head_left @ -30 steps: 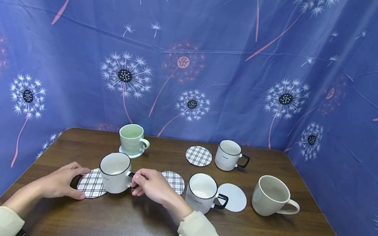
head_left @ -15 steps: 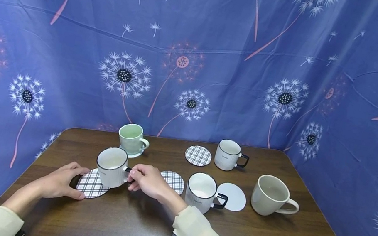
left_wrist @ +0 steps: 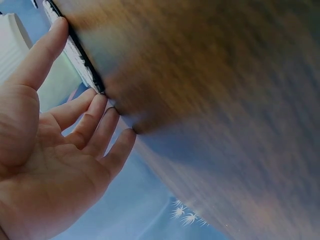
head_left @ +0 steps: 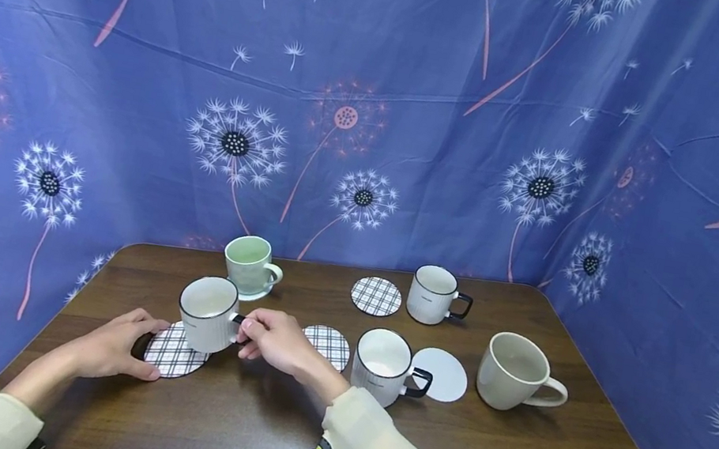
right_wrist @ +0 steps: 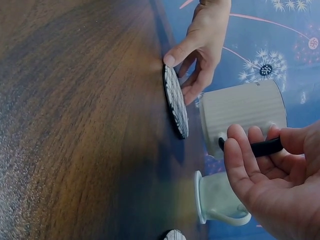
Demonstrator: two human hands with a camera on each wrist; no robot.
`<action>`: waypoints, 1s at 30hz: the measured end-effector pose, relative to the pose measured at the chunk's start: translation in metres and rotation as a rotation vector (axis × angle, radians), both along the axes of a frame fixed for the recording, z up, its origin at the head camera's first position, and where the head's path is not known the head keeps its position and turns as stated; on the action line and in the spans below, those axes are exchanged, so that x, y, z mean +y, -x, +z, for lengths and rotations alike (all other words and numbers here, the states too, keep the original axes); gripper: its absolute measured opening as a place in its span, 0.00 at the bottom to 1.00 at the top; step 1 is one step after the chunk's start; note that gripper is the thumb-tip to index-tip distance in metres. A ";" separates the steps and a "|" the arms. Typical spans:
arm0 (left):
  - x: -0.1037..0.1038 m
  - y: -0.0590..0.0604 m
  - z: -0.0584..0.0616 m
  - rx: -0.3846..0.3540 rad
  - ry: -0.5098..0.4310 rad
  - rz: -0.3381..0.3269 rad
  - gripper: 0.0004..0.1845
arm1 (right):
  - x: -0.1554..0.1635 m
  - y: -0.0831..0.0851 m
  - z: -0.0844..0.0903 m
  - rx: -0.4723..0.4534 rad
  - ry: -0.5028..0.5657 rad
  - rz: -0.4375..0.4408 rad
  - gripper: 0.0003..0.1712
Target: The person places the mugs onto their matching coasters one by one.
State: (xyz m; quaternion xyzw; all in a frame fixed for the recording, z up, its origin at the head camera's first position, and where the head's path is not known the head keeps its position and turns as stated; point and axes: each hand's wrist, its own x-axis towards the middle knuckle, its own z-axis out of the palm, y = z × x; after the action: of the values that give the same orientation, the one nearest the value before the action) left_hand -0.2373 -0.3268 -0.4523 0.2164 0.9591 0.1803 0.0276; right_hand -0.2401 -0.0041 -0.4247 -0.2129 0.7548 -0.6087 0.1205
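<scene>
My right hand (head_left: 281,343) pinches the black handle of a white ribbed mug (head_left: 207,320) with a dark rim. Held over the far right part of a plaid round coaster (head_left: 169,361), the mug overlaps it in the head view. In the right wrist view a gap shows between the mug's base and the coaster (right_wrist: 175,102). My left hand (head_left: 117,349) holds that coaster by its left edge, thumb in front and fingers behind. From the left wrist, the thumb and index fingertip sit right at the coaster's dark edge (left_wrist: 82,55).
Behind stands a green cup (head_left: 247,265) on a pale base. Two more plaid coasters (head_left: 329,346) (head_left: 376,296), two black-handled white mugs (head_left: 379,376) (head_left: 430,305), a white coaster (head_left: 448,377) and a beige mug (head_left: 509,379) spread rightward. A blue dandelion curtain (head_left: 374,139) borders the table.
My right hand has lifted the white mug and carried it left and slightly away, over the plaid coaster. The left hand has stayed at the coaster's edge.
</scene>
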 end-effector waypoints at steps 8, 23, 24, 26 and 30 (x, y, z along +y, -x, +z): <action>0.001 0.001 0.000 0.004 -0.003 -0.008 0.49 | -0.004 0.001 0.001 0.001 -0.010 -0.006 0.14; 0.001 0.001 -0.001 -0.006 -0.003 -0.002 0.49 | -0.017 0.002 -0.001 0.011 -0.018 0.013 0.13; 0.001 0.001 0.000 -0.008 -0.002 -0.001 0.48 | -0.017 0.002 -0.001 0.014 -0.023 0.017 0.13; 0.001 0.001 0.000 -0.010 -0.001 0.000 0.48 | -0.018 0.002 -0.001 0.021 -0.034 0.025 0.14; 0.001 0.000 0.000 0.002 0.004 -0.002 0.48 | -0.020 0.004 -0.003 0.031 -0.049 0.032 0.14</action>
State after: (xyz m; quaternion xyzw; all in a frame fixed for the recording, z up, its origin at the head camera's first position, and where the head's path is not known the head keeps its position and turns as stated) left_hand -0.2372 -0.3262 -0.4524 0.2174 0.9593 0.1781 0.0274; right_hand -0.2443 -0.0239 -0.4273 -0.2315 0.7676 -0.5847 0.1238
